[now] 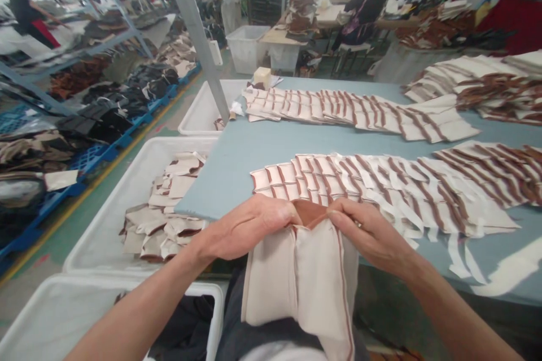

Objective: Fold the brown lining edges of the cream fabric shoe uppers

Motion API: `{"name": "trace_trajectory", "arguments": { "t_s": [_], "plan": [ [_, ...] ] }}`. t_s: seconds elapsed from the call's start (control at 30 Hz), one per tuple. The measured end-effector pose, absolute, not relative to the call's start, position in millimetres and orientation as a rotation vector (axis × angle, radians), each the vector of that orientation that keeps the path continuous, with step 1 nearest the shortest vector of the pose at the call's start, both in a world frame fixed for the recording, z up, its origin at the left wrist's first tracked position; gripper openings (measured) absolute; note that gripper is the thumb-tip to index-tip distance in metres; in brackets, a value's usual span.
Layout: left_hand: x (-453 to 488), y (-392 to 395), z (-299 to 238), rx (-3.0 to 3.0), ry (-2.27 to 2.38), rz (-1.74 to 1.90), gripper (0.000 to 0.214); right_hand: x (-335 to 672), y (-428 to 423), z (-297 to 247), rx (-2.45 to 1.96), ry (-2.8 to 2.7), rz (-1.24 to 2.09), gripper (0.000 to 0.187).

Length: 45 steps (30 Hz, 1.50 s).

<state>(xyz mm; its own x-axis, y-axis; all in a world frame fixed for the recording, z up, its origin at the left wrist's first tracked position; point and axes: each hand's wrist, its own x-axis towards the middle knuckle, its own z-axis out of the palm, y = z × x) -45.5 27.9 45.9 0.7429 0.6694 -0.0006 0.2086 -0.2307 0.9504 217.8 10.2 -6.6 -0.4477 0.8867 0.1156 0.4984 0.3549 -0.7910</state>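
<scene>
My left hand [249,228] and my right hand [366,231] both pinch the top edge of a cream fabric piece [296,276] with a brown lining, held at the near edge of the blue table [254,146]. The piece hangs down toward my lap, folded into panels. Just beyond my hands lies a long overlapped row of similar cream and brown pieces [381,186]. A second such row [347,110] lies farther back on the table.
A white bin [127,203] at the left holds several loose cut pieces; another white bin [51,316] sits nearer me. A grey post [195,28] rises by the table's far left corner. Shelves of dark material stand left. People work at tables behind.
</scene>
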Motion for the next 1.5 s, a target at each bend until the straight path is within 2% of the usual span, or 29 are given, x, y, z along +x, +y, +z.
{"name": "trace_trajectory", "arguments": {
  "t_s": [0.17,0.4,0.63,0.83,1.2,1.5],
  "plan": [
    [-38.5,31.9,42.2,1.661,0.679,0.411,0.028,210.4,12.8,-19.0,-1.233,-2.062,0.992,0.035],
    [-42.4,32.4,39.0,1.583,0.703,0.389,0.02,211.5,14.5,-26.1,-1.23,-2.006,1.036,0.036],
    [-49.0,33.4,39.2,1.745,0.686,0.359,0.029,208.9,18.5,-30.3,-1.222,-1.993,1.061,0.036],
    [-44.1,29.6,46.7,1.762,0.77,0.378,0.022,210.4,18.1,-23.8,-1.203,-2.006,1.068,0.033],
    [-44.6,26.1,43.5,1.76,0.857,0.44,0.028,211.6,17.8,-23.0,-1.218,-1.987,1.063,0.032],
    [-43.6,25.2,49.5,1.721,0.89,0.405,0.024,211.8,22.2,-16.7,-1.166,-2.05,1.059,0.029]
  ]
}}
